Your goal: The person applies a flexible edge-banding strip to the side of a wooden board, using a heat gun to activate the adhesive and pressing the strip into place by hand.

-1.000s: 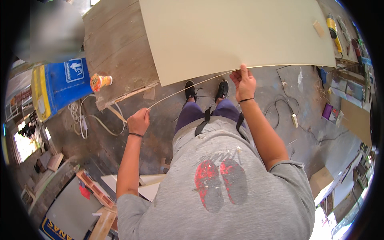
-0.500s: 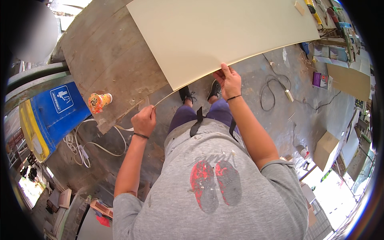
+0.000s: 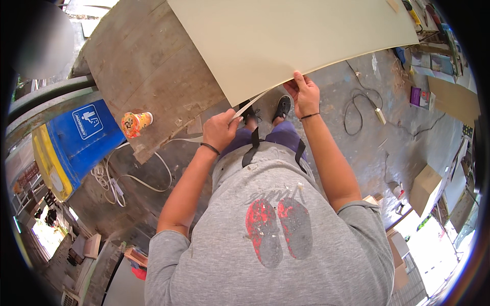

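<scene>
A large cream panel (image 3: pixel 291 41) lies on the wooden workbench (image 3: pixel 153 66), its near edge overhanging toward me. My left hand (image 3: pixel 220 129) is closed on a thin pale edging strip (image 3: pixel 253 103), just below the panel's near left corner. From that hand the strip slants up to the panel's near edge, and a tail of it trails off to the left. My right hand (image 3: pixel 304 95) pinches the near edge farther right, thumb on top and fingers below. Whether the strip runs under those fingers is hard to see.
An orange-and-white cup (image 3: pixel 137 123) stands near the bench's left corner, beside a blue bin (image 3: pixel 84 135) with a yellow part. Loose pale strip or cord (image 3: pixel 109 183) lies on the floor at left. A dark cable (image 3: pixel 352 115) and a purple box (image 3: pixel 416 96) are at right.
My left hand has moved right and up, closer to the panel's corner. The strip now turns its flat side to view. My right hand keeps its place on the edge; the view has shifted slightly.
</scene>
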`<state>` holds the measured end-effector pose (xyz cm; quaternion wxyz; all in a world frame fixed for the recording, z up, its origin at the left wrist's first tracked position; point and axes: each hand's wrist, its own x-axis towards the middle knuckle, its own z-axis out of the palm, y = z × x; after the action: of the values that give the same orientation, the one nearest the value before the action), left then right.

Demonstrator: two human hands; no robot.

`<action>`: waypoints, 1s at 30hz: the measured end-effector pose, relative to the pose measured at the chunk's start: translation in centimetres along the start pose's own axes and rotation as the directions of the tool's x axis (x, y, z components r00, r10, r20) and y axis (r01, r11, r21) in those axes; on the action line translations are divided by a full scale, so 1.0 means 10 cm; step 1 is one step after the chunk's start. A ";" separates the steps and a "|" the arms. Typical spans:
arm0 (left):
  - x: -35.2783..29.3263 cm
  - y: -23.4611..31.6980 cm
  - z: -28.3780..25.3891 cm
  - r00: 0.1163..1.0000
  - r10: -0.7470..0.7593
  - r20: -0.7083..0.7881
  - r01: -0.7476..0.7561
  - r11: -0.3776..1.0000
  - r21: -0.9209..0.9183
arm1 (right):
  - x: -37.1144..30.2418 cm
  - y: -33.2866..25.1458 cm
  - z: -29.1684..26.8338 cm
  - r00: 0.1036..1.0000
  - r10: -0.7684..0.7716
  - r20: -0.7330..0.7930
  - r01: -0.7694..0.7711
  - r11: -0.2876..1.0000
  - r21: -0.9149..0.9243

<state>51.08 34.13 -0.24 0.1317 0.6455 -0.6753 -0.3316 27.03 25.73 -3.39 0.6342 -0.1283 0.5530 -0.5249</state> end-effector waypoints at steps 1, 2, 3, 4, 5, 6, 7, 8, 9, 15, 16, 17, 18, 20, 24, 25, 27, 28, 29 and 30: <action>0.00 -0.01 0.05 0.999 0.006 -0.042 -0.005 1.000 0.020 | 0.02 0.00 -0.01 1.000 -0.004 0.002 0.004 1.000 -0.003; -0.01 -0.02 0.09 0.996 0.012 -0.084 -0.009 0.999 0.040 | 0.02 0.01 -0.02 1.000 -0.008 0.004 0.008 1.000 -0.007; 0.00 -0.02 0.09 0.995 0.007 -0.104 -0.003 0.999 0.046 | 0.01 0.01 -0.01 1.000 -0.009 0.002 0.009 1.000 -0.005; 0.00 -0.02 0.10 0.992 0.003 -0.125 0.004 0.999 0.052 | 0.01 0.00 -0.01 1.000 -0.010 0.000 0.010 1.000 -0.004; 0.00 -0.02 0.10 0.989 -0.002 -0.146 0.011 0.998 0.058 | 0.01 0.00 0.00 1.000 -0.011 -0.001 0.011 1.000 -0.003; 0.00 -0.02 0.09 0.989 -0.002 -0.148 0.013 0.997 0.071 | 0.00 -0.01 0.00 1.000 -0.011 0.003 0.011 1.000 -0.005; 0.01 -0.01 0.08 0.989 -0.002 -0.150 0.015 0.996 0.084 | 0.00 -0.01 0.00 1.000 -0.010 0.007 0.010 1.000 -0.007; 0.01 -0.01 0.07 0.988 -0.003 -0.152 0.018 0.995 0.097 | 0.01 -0.01 0.00 1.000 -0.009 0.012 0.009 1.000 -0.009; 0.01 -0.01 0.06 0.989 -0.003 -0.147 0.017 0.995 0.095 | 0.00 -0.01 0.00 1.000 -0.016 0.008 0.016 1.000 -0.004; 0.03 -0.03 0.03 0.990 0.007 -0.138 0.008 0.995 0.102 | -0.01 0.00 0.03 1.000 -0.026 -0.013 0.026 1.000 0.014; 0.03 -0.05 0.04 0.991 0.008 -0.132 0.005 0.995 0.101 | -0.01 0.00 0.03 1.000 -0.026 -0.013 0.026 1.000 0.011; 0.03 -0.06 0.04 0.992 0.010 -0.125 0.003 0.995 0.100 | -0.01 0.00 0.03 1.000 -0.026 -0.013 0.026 1.000 0.009; 0.03 -0.06 0.04 0.992 0.022 -0.126 -0.008 0.994 0.111 | -0.01 0.00 0.03 1.000 -0.031 -0.007 0.031 0.999 0.012; 0.05 -0.07 0.04 0.991 0.045 -0.129 -0.028 0.991 0.132 | 0.00 0.01 0.01 0.999 -0.040 0.004 0.040 0.999 0.017; 0.07 -0.13 0.05 0.988 0.070 -0.139 -0.047 0.985 0.163 | -0.01 0.01 0.03 0.999 -0.043 0.002 0.043 0.999 0.024; 0.07 -0.14 0.06 0.987 0.073 -0.146 -0.049 0.985 0.166 | -0.01 0.01 0.04 0.999 -0.042 0.000 0.042 0.999 0.021; 0.07 -0.14 0.05 0.986 0.069 -0.151 -0.043 0.985 0.167 | -0.01 0.02 0.04 0.999 -0.039 -0.009 0.039 0.999 0.023; 0.07 -0.12 0.05 0.987 0.061 -0.149 -0.036 0.986 0.165 | -0.01 0.04 0.04 0.999 -0.037 -0.017 0.037 0.999 0.028; 0.06 -0.11 0.05 0.988 0.052 -0.147 -0.028 0.986 0.163 | -0.01 0.06 0.04 0.999 -0.035 -0.024 0.035 0.999 0.031; 0.07 -0.11 0.05 0.987 0.051 -0.150 -0.026 0.986 0.164 | -0.03 0.09 0.04 1.000 -0.017 -0.013 0.017 1.000 0.015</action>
<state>51.50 33.70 -1.44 0.1371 0.6645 -0.7001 -0.2225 27.95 26.17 -3.78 0.6270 -0.1249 0.5520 -0.5353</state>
